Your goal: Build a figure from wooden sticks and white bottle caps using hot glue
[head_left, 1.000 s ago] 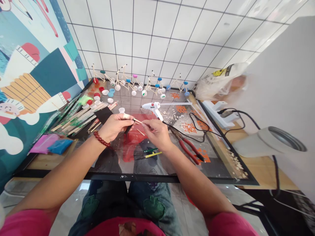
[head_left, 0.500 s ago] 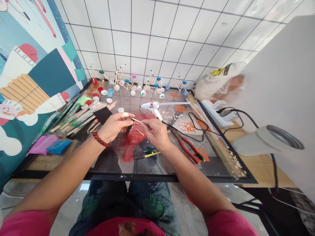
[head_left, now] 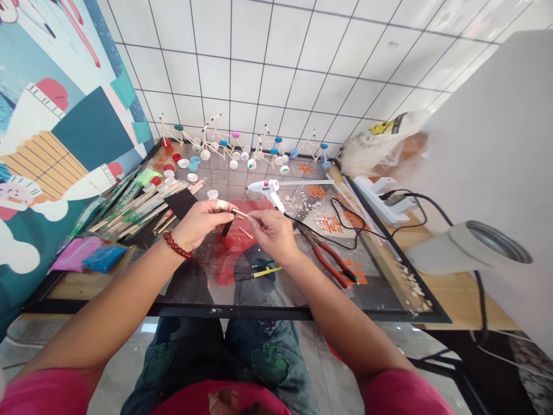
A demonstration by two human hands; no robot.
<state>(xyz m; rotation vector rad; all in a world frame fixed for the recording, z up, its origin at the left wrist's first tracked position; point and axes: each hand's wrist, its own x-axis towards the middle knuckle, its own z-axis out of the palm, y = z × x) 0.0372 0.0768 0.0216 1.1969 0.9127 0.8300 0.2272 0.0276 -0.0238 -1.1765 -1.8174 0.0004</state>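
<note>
While a stick heap (head_left: 137, 208) sits at left, the left hand (head_left: 205, 222) pinches black strip (head_left: 227, 227) and stick (head_left: 242, 214) | stick bridging both hands over the table (head_left: 188, 297) | right hand (head_left: 276, 231) gripping its other end | pliers (head_left: 330, 265) lying at right

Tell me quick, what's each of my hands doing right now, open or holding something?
Left hand: closed, pinching the black strip at one end of the thin wooden stick.
Right hand: closed, holding the stick's other end.
</note>
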